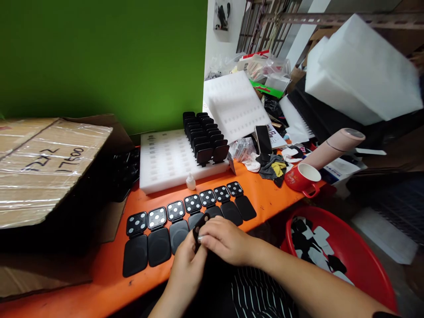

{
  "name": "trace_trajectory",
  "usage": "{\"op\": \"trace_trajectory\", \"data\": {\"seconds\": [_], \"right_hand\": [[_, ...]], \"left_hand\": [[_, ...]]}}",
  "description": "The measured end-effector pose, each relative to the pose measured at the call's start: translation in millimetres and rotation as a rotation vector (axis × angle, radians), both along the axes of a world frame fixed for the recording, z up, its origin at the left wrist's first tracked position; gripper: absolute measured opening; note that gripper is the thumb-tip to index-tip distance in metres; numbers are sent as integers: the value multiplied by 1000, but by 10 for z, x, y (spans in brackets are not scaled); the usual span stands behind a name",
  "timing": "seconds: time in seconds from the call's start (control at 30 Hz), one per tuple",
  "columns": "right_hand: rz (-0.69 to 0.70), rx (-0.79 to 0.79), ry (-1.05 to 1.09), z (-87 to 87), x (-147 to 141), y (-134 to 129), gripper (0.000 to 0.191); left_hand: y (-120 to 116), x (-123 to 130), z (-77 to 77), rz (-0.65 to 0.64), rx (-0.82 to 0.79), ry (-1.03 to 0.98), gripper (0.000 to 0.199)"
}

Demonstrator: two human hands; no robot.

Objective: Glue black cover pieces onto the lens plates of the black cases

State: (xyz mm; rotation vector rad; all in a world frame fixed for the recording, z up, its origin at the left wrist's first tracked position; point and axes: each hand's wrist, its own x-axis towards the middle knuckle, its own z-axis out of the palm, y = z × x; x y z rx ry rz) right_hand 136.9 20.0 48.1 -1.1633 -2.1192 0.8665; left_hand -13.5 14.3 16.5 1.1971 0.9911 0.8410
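Black dotted piece (203, 219) in left hand's (189, 261) grip, top sticking out; right hand (230, 240) curled against it, pinch unclear. Black hinged plates (158, 246) just beyond on counter (265, 201).

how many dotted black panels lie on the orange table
7: the dotted black panels are side by side in one row on the orange table, before the white foam block.

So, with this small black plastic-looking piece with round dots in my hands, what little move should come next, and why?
Probably press with the right hand on the dotted face of the small black plastic-looking piece. The left hand grips it, the right hand's fingertips are against it, and whether the round dots all sit flat can't be seen.
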Motion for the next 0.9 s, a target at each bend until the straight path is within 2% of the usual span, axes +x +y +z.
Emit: {"op": "trace_trajectory", "data": {"seconds": [0.07, 0.13, 0.27, 0.33, 0.47, 0.57, 0.63, 0.7, 0.8, 0.9], "right_hand": [[-130, -100, 161, -2, 21, -9, 20], [-236, -170, 234, 3, 41, -21, 17], [-321, -178, 85, 40, 24, -66, 7], [-336, -136, -70, 65, -15, -91, 4], [-355, -78, -378, 124, -92, -120, 7], [-319, -65, -495, 162, -115, -119, 7], [-286, -40, -526, 172, -113, -112, 8], [-283, -18, -497, 166, -101, -104, 6], [-327, -3, -385, 136, -74, -91, 9], [-318, 21, -336, 102, -47, -72, 10]], "left_hand": [[3, 10, -60, 30, -111, -95, 34], [8, 24, -114, 71, -220, -170, 38], [28, 64, -100, 133, -287, -171, 42], [27, 83, -45, 138, -240, -119, 41], [-16, 85, -4, 104, -38, 73, 33], [-42, 67, -52, 74, 52, 175, 32], [-39, 65, -74, 77, 37, 153, 32], [-24, 77, -65, 79, -56, 36, 31], [-7, 107, -3, 77, -313, -245, 28], [1, 128, 45, 133, -535, -447, 22]]}}
